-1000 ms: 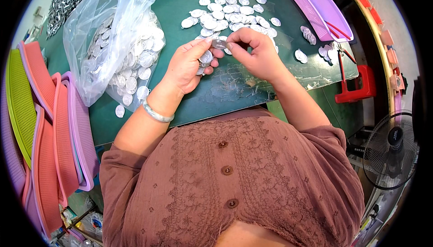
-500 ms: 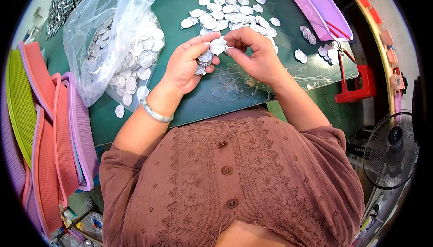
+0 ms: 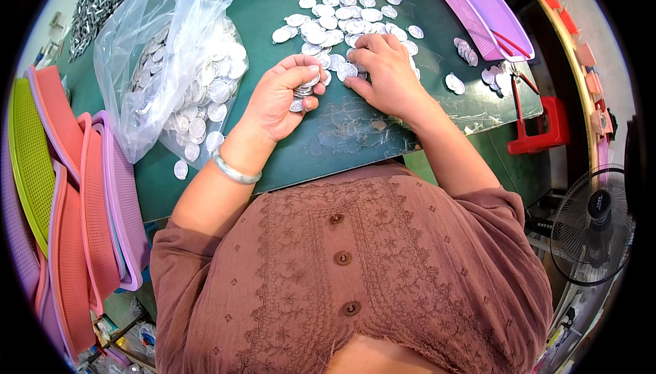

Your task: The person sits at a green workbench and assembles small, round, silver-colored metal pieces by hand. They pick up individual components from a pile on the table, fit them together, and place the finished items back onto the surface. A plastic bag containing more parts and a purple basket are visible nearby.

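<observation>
My left hand (image 3: pixel 277 97) is closed round a small stack of silvery oval medals (image 3: pixel 307 87), its thumb pressing on top. To its right, my right hand (image 3: pixel 386 76) reaches over the near edge of a loose pile of the same medals (image 3: pixel 331 22). Its thumb and fingers are apart around one medal (image 3: pixel 346 72) at the pile's near side. Whether they grip that medal is not clear. The other fingertips are partly hidden behind the hand.
A clear plastic bag (image 3: pixel 154 52) full of medals lies at left, beside stacked coloured plastic baskets (image 3: pixel 92 217). A purple basket (image 3: pixel 471 15), red-handled pliers (image 3: pixel 517 100) and small groups of medals are at right. Dark metal pieces (image 3: pixel 102 5) are heaped far left.
My right hand has left the medal it touched at my left hand and moved onto the pile's near edge. My left hand has closed more over its stack and shifted slightly left.
</observation>
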{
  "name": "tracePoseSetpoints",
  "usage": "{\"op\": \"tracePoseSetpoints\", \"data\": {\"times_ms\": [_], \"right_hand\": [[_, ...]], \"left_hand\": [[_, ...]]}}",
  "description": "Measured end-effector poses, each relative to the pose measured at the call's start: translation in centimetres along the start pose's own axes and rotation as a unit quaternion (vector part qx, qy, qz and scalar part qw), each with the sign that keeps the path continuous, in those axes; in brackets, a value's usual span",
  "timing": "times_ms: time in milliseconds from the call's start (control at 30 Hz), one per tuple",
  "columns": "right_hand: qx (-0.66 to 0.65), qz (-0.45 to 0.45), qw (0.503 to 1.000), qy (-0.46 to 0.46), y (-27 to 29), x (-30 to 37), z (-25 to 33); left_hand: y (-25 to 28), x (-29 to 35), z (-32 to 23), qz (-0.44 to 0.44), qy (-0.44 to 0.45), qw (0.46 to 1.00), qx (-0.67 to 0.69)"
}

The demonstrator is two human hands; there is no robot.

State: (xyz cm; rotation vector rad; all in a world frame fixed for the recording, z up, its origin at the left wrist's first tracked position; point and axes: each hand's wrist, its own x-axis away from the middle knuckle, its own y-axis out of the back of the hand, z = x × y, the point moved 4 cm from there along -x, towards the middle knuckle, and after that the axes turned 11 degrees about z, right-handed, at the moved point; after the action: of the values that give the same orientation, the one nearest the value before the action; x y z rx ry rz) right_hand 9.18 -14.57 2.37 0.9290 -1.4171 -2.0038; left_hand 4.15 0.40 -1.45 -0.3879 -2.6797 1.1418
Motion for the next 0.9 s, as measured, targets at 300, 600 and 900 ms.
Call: {"op": "tracePoseSetpoints", "data": {"times_ms": [300,600,900], "right_hand": [[-0.223,0.016,0.975,-0.016,-0.1,-0.2,-0.9],[-0.472,0.031,0.880,0.030,0.9,-0.4,0.3],[-0.519,0.079,0.846,-0.091,0.2,-0.1,0.0]], "left_hand": [[-0.2,0.1,0.1,-0.013,0.030,0.999,-0.033],[-1.0,0.3,0.8,0.049,0.137,0.989,-0.033],[-1.1,0.3,0.2,0.025,0.057,0.998,-0.019]]}}
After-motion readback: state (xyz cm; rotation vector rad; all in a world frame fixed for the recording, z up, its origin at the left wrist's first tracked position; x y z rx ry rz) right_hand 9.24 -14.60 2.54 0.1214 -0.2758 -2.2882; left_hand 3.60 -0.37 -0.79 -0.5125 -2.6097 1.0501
